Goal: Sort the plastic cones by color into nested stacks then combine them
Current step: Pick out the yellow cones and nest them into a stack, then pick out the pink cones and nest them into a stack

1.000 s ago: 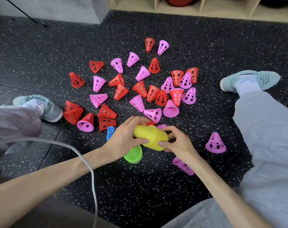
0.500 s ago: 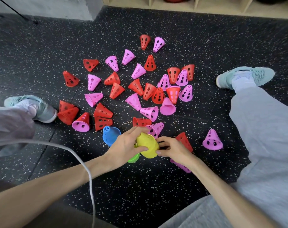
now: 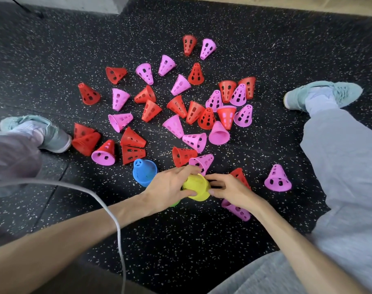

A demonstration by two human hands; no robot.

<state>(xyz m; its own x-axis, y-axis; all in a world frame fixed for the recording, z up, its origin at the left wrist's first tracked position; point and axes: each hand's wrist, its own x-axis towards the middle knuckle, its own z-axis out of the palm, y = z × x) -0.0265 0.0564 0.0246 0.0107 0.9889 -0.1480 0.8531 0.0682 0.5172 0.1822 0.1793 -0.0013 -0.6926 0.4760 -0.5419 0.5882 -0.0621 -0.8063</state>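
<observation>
Gripping yellow cone stack (image 3: 196,186) from both sides, low over speckled black floor (image 3: 180,240), near centre of scene. Left hand (image 3: 170,187) curled round left flank of stack: fingers over far rim, thumb pressed on near wall. Right hand (image 3: 229,188) on right flank: thumb tip against near right wall, fingers bent toward far right edge; whether those fingertips touch, cannot tell. Stack thus held between the two thumbs, rim tilted up toward camera. Green cone (image 3: 174,203) only a sliver, peeking from under left hand, just near-left of yellow. Blue cone stack (image 3: 143,171) upright just left of left hand's knuckles. Pink cone (image 3: 202,162) lying on side just beyond left fingers, touching or nearly so. Red cone (image 3: 240,176) partly hidden behind right hand. Another pink cone (image 3: 236,210) lying near right wrist. Lone pink cone (image 3: 277,179) upright farther right. Scatter of red and pink cones across far floor. White cable (image 3: 108,211) draped across left forearm. Grey trouser legs and pale green shoes (image 3: 323,95) at both sides.
</observation>
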